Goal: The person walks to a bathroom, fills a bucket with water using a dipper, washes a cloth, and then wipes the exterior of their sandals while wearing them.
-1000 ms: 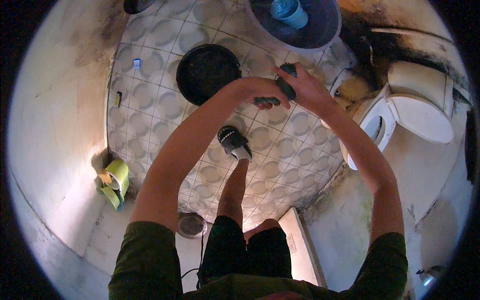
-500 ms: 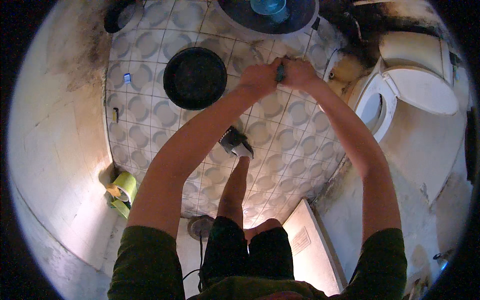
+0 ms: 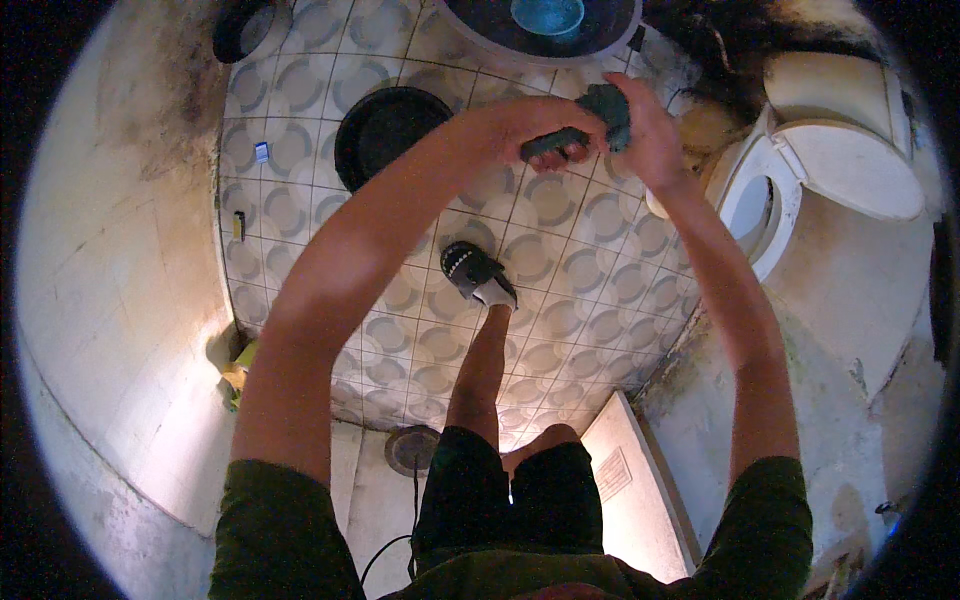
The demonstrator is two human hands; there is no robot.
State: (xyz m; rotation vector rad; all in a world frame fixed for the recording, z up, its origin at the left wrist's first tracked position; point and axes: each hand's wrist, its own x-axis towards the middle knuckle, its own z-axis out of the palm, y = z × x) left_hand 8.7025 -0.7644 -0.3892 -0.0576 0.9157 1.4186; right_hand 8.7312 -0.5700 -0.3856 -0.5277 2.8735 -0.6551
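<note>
Currently, the left hand is curling its fingers round the left end of a dark green cloth, while the right hand is clasping the bunched right end, its palm turned inward; some of its fingers are hiding behind the folds, so I am not telling how tightly they are pressing. The cloth is hanging between both hands above the tiled floor, to the right of a black basin and on the near side of a large grey tub, where a blue container is sitting. Should either hand be gripping only the outer folds, the bundle could be slipping out and landing on the tiles, as nothing is supporting it from below. The left forearm is crossing the view over the basin's right side, so a low swing could be catching that rim, though the gap between them is staying hard to judge. Nearer, a dark sandal is standing on the floor; if the tiles are holding water, which I am not managing to make out, it could be sliding. Farther right, a white toilet is standing with its lid raised, leaving its bowl exposed to anything falling that way.
</note>
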